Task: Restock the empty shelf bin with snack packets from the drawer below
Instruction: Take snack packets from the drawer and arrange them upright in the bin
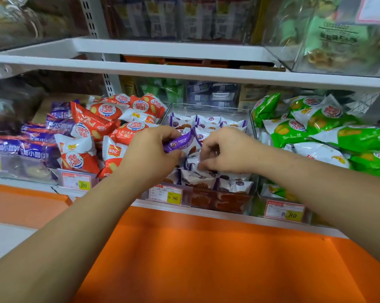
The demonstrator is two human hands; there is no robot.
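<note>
1. Two bare forearms reached fwd over the orange surface at the near edge. It was prob. the drawer's top or front, and no packets showed on it.
2. Price tag marked 9.90 sat on the front wall of the clear bin.
3. Left hand: fingers + thumb curled round a purple packet, held just above the bin's pile.
4. Right hand: fingers curled close together, tips down among the white-purple packets in the bin. Couldn't tell if they pinched one.
5. The bin sat betw. red packets on the left and green packets on the right, and looked well filled.
6. Farthest: white shelf above.
7. Step, as judged: placing/tidying, late in the restock. Next move called for laying the held packet into a gap w/o tipping others over the front wall.
</note>
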